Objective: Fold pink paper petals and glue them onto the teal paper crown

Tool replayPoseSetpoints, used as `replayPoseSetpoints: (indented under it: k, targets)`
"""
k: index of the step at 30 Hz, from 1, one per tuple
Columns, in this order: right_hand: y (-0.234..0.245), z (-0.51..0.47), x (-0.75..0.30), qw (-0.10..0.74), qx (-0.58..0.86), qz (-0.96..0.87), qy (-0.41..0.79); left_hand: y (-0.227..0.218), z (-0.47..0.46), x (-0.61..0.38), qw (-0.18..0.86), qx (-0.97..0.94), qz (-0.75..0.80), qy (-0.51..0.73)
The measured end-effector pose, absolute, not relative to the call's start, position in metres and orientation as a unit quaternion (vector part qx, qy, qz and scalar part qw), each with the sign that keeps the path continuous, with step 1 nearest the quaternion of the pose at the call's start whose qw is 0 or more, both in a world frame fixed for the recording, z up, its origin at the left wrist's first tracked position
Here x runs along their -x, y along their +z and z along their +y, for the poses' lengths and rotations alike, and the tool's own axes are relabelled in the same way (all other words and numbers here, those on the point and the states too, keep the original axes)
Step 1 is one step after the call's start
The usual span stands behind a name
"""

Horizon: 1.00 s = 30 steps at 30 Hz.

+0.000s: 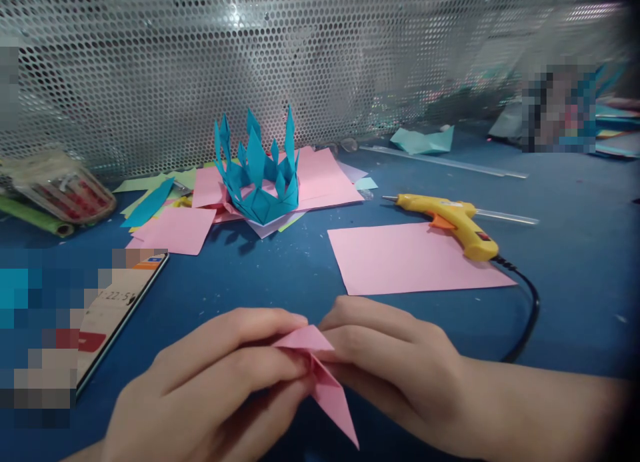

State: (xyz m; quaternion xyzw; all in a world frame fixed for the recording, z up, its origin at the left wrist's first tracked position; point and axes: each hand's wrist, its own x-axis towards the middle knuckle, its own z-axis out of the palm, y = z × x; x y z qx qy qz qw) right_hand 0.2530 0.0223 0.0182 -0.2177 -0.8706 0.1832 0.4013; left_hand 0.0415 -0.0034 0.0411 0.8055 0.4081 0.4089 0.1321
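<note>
A folded piece of pink paper [335, 405] is held between both hands, low in the middle of the head view. My left hand [215, 382] is closed, its fingers pinching the fold from the left. From the other side my right hand [400, 362] grips the same paper; its fingertips are partly hidden behind the folds. One pointed end of the paper hangs down toward me. Beyond the hands, a flat pink sheet [395, 265] lies on the blue table, with a yellow glue gun [445, 215] resting partly on it.
A blue folded-paper crown [263, 202] stands on pink sheets [330, 175] at the back. A phone [125, 302] lies at left, near a clear container [70, 185] and green roll [35, 215]. The glue gun's black cord [535, 309] curves at right. A perforated metal panel [320, 55] borders the table.
</note>
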Motion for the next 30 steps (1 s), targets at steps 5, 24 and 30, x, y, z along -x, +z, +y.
replayPoseSetpoints:
  k: [5, 24, 30]
  targets:
    - [0.019, 0.022, -0.252, 0.406, 0.232, -0.872, 0.143, 0.038, 0.008, -0.039, 0.105, -0.853, 0.358, 0.366]
    - [0.022, 0.023, -0.251, 0.406, 0.216, -0.854, 0.245, 0.045, 0.019, -0.029, 0.235, -0.866, 0.309, 0.315]
    - [0.018, 0.026, -0.248, 0.409, 0.214, -0.85, 0.255, 0.047, 0.021, -0.033, 0.121, -0.906, 0.288, 0.287]
